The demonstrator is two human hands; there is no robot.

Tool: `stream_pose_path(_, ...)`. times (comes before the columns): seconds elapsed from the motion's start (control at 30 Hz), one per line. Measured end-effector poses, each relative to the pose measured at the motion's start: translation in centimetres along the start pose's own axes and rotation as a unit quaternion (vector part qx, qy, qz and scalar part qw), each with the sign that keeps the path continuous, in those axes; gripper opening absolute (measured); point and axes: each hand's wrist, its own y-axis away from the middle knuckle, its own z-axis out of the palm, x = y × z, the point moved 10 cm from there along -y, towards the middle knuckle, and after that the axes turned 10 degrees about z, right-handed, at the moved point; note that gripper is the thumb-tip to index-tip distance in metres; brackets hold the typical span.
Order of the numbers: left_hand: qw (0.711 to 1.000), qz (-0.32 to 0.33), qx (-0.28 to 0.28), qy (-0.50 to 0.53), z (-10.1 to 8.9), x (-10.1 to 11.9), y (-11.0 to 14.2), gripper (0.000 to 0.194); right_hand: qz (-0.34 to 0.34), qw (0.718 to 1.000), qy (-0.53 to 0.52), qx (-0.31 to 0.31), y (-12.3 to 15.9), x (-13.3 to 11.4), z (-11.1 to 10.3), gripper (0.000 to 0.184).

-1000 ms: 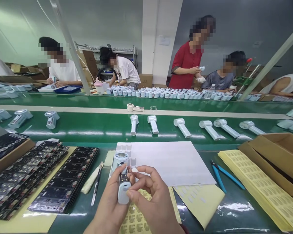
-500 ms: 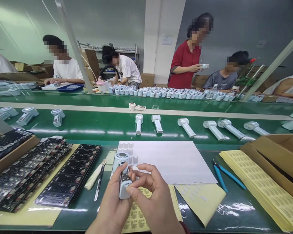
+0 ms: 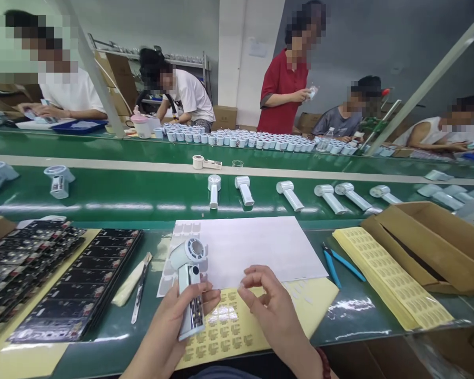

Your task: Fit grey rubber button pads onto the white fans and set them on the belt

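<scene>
My left hand (image 3: 169,329) grips a pale blue hand-held fan body (image 3: 189,284) by its handle, the round head pointing up and the open circuit side facing me. My right hand (image 3: 270,310) hovers just right of it over a yellow sticker sheet (image 3: 237,329), fingers curled loosely and apart, with nothing visible in them. A white backing sheet (image 3: 253,247) lies just beyond both hands.
Trays of black circuit boards (image 3: 63,279) fill the left. Tweezers (image 3: 140,287) and blue cutters (image 3: 335,263) lie on the green bench. A cardboard box (image 3: 430,247) and another yellow sheet (image 3: 383,273) sit right. Fan bodies (image 3: 288,195) ride the conveyor; several people work opposite.
My right hand has left the fan handle and moved right over the yellow sheet. My left hand has tilted the fan and lowered it. The view shifted right.
</scene>
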Motion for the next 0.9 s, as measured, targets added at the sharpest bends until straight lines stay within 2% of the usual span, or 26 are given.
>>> stream_pose_path(0.13,0.993,0.042,-0.056,-0.097,-0.5,-1.4,-0.7,0.022,0.028,0.996,0.081,-0.022,1.5,2.2,-1.1,0.010)
stream_pose_path(0.23,0.985,0.066,-0.075,-0.144,-0.4,-1.5,-0.8,0.023,0.022,0.991,0.128,-0.030,2.9,2.9,-1.0,0.009)
stream_pose_path(0.4,0.977,0.099,-0.075,-0.176,-0.2,-0.9,-0.6,0.019,-0.094,0.974,0.207,-0.016,4.5,2.6,-0.2,0.014)
stream_pose_path(0.47,0.977,0.098,-0.073,-0.177,-0.3,-0.9,-0.7,0.019,-0.102,0.979,0.174,-0.025,4.8,2.6,-0.4,0.013)
stream_pose_path(0.53,0.977,0.085,-0.074,-0.180,-0.4,-1.1,-0.8,0.021,-0.083,0.990,0.105,-0.037,4.9,2.5,-1.0,0.011)
stream_pose_path(0.7,0.984,0.040,-0.078,-0.155,0.0,-1.2,-0.6,0.033,-0.062,0.997,0.001,-0.037,4.5,-0.3,-1.6,0.008)
stream_pose_path(0.8,0.992,0.028,-0.071,-0.099,0.7,-0.5,-0.2,0.041,-0.051,0.998,-0.001,-0.048,3.7,-1.6,-0.6,0.006)
stream_pose_path(0.9,0.993,0.032,-0.069,-0.095,1.1,0.1,0.1,0.042,-0.052,0.995,0.067,-0.045,3.1,-1.6,0.0,0.005)
